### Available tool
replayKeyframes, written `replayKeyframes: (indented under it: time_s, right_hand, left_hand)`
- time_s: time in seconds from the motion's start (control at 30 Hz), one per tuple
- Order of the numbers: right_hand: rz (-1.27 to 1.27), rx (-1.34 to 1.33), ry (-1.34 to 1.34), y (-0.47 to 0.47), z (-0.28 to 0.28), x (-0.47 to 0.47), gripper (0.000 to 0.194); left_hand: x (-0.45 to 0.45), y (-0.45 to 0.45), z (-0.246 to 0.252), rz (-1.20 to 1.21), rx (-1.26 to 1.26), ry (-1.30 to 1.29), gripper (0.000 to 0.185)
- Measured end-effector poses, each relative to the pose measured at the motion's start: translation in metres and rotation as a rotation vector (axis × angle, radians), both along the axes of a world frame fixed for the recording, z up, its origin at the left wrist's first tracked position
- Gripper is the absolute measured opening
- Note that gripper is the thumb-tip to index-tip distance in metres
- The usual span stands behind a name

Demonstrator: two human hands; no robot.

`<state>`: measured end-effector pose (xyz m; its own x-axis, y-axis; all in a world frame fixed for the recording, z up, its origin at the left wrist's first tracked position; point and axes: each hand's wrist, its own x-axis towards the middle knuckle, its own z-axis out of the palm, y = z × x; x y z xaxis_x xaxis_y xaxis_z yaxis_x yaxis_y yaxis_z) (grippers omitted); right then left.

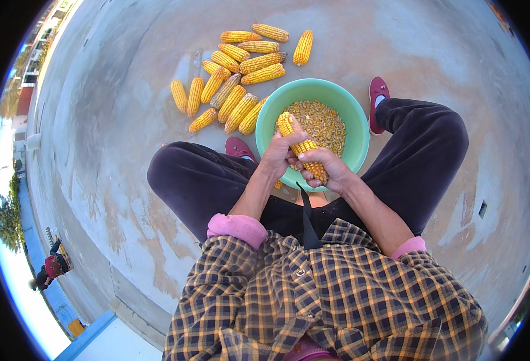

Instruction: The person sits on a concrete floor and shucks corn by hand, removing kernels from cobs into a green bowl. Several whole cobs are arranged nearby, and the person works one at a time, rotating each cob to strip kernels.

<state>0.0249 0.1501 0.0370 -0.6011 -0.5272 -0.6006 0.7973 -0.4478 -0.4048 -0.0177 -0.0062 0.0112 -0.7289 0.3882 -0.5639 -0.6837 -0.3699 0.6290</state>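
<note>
An ear of dried yellow corn (304,146), stripped of kernels along part of its upper side, is held slantwise over a green plastic basin (358,135). My left hand (279,152) grips its middle, and my right hand (328,167) wraps round its lower end, thumb pressed on the kernels. Loose corn kernels (323,119) lie in the basin, which stands between my feet. The undersides of both hands are hidden.
Several whole corn ears (241,113) lie on the concrete floor (125,189) beyond and left of the basin; one (303,48) lies apart. Shoes (375,106) flank the basin. Another person (52,266) is far off at the left edge.
</note>
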Motion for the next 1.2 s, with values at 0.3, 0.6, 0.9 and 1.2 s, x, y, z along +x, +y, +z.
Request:
replayKeyframes:
  time_s: [0.3, 0.6, 0.9, 1.2]
  right_hand:
    - [-0.029, -0.038, -0.039, 0.002, -0.001, 0.0, 0.025]
    - [-0.031, 0.034, -0.023, -0.002, -0.005, 0.001, 0.024]
    - [0.007, 0.152, 0.057, -0.007, -0.001, 0.002, 0.023]
    - [0.02, 0.185, 0.051, -0.01, 0.0, 0.003, 0.027]
  left_hand:
    - [0.003, -0.001, 0.008, -0.004, 0.073, -0.016, 0.035]
    - [0.003, 0.006, 0.009, -0.018, -0.054, 0.01, 0.029]
    - [0.006, 0.008, 0.005, -0.004, -0.131, -0.05, 0.028]
    - [0.004, 0.01, -0.008, -0.028, -0.208, 0.009, 0.029]
